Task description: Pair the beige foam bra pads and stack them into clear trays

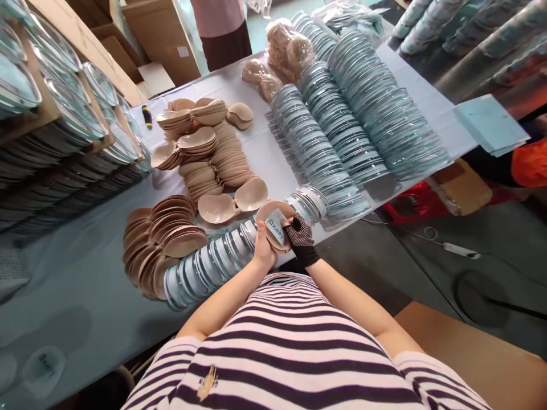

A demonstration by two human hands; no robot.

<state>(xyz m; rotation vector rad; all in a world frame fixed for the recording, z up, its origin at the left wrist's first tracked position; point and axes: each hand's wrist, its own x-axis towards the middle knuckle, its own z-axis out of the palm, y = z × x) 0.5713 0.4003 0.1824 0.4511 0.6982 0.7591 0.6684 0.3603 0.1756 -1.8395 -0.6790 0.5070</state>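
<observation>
At the table's near edge, my left hand (264,249) grips the left side of a tan bra cup (265,210), thumb up along its rim. A small white card (276,226) with printed lettering lies against the cup. On the other side, my right hand (301,234), in a dark dotted glove with bare fingertips, closes on the cup and the card's edge. A curved row of clear plastic cases (213,256) runs under and beside my hands. Just beyond lies a joined pair of tan bra cups (234,201); whether it touches the held cup I cannot tell.
Stacked bra cups (164,236) fan out at left, with more piles (205,142) behind. Long rows of clear cases (316,148) fill the table's right side. A yellow-black tool (147,117) lies far left. A person (222,28) stands across the table. Loaded racks (64,108) stand left.
</observation>
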